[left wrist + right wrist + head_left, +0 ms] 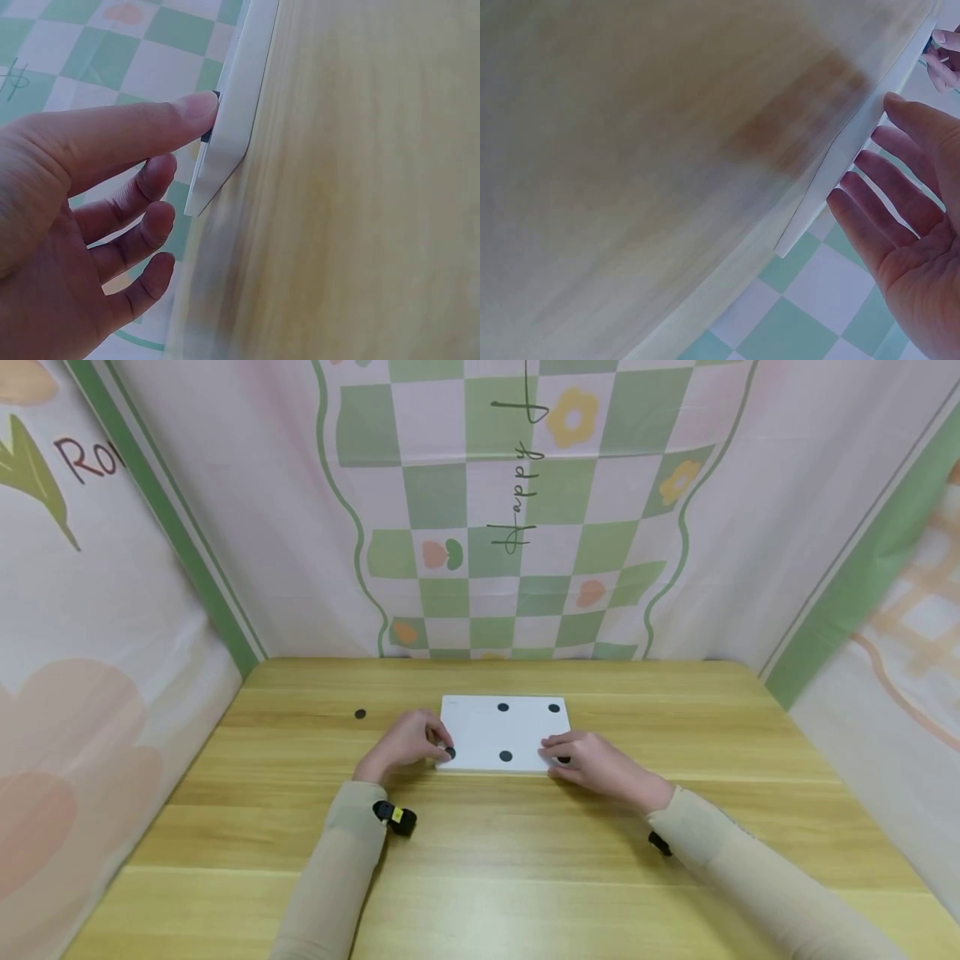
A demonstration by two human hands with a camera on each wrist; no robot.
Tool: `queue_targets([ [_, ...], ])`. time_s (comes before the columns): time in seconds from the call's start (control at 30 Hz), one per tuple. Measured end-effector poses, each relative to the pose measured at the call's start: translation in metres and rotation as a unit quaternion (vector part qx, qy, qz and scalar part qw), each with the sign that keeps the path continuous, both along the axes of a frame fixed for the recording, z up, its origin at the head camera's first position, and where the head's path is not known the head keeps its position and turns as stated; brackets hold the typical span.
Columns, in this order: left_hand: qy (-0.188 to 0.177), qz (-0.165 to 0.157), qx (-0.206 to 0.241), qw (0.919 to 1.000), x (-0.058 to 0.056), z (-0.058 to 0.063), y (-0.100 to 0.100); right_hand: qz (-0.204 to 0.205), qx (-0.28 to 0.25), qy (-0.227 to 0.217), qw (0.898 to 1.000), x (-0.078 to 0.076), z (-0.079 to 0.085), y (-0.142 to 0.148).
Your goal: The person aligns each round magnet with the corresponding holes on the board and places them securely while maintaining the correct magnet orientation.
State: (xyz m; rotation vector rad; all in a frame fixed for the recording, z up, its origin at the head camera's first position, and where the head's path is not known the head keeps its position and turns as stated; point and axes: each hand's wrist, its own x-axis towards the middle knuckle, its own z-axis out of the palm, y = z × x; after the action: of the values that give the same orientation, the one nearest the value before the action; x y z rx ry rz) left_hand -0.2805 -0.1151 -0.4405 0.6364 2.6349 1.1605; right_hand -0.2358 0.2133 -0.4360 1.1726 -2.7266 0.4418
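Observation:
A white rectangular board (474, 727) lies on the wooden table, with several flat black discs on its top. At its front left corner, my left hand (407, 742) pinches one black disc (451, 752) between thumb and index finger. The left wrist view shows the thumb against that disc (205, 137) at the board's surface, the other fingers bent loosely. My right hand (600, 762) rests at the board's front right corner, fingers slightly bent, partly covering another disc (564, 760). In the right wrist view, its thumb and fingertips touch the board's edge (826, 176).
One loose black disc (361, 714) lies on the table (480, 860) left of the board. Two discs sit along the board's far side and one at its front middle (506, 757). Patterned curtains (495, 510) stand behind the table and at both sides.

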Motion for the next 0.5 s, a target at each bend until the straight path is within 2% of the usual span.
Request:
queue_targets([
  [0.3,-0.009,0.004,0.004,0.9999,-0.0004,-0.0007,0.0,0.003,-0.005,0.007,1.0,-0.0004,-0.0013,0.0002],
  [0.5,-0.011,0.001,0.009,0.9999,-0.0007,-0.002,-0.0008,-0.005,0.004,-0.007,1.0,0.0002,0.0002,0.0003],
])
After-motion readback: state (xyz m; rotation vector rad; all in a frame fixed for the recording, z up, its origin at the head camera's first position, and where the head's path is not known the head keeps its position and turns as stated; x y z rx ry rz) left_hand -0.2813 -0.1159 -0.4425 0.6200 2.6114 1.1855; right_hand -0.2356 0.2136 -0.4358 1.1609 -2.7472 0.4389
